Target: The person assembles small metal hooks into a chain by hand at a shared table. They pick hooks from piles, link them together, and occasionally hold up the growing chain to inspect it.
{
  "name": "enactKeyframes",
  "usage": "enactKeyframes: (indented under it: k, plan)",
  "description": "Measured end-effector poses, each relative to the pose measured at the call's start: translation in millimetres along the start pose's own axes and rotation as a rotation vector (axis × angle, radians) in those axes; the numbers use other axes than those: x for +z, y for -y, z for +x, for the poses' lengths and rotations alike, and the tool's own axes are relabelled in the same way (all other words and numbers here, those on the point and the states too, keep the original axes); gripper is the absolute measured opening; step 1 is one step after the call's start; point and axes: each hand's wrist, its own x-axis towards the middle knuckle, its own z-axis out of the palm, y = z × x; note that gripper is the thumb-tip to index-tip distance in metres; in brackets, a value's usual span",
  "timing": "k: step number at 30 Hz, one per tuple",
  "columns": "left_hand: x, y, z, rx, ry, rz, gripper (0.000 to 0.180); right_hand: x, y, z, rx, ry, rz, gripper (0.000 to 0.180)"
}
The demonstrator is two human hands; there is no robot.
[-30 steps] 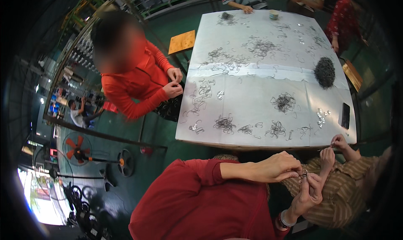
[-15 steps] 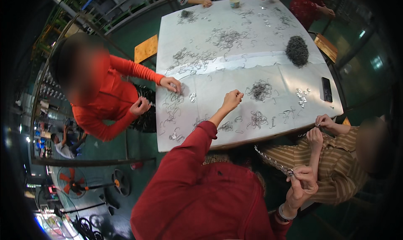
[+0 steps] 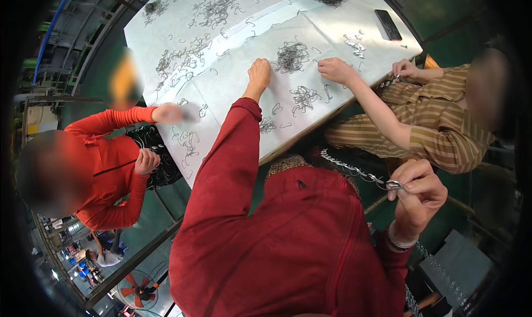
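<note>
While right hand pinches chain, left hand touches table.

Bare table surface lies open between the wire-link clusters. The central link pile sits just right of the left hand. A co-worker's hand blocks the right side; a black phone lies near the far edge.
</note>
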Motion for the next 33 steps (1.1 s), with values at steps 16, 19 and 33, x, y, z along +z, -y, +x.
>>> enactKeyframes:
  k: [16,19,33]
  plan:
    - [-254,-178,-94,0.176,0.463,-1.471,0.017,-26,-76,8,0.279,0.013,0.161,0.015]
    - [-272,-208,-125,0.516,0.380,-1.217,0.013,-21,-80,13,0.288,-0.016,0.178,0.012]
    - [-236,-234,-143,0.599,-0.076,-0.919,0.013,-39,-94,25,0.198,-0.074,0.001,0.013]
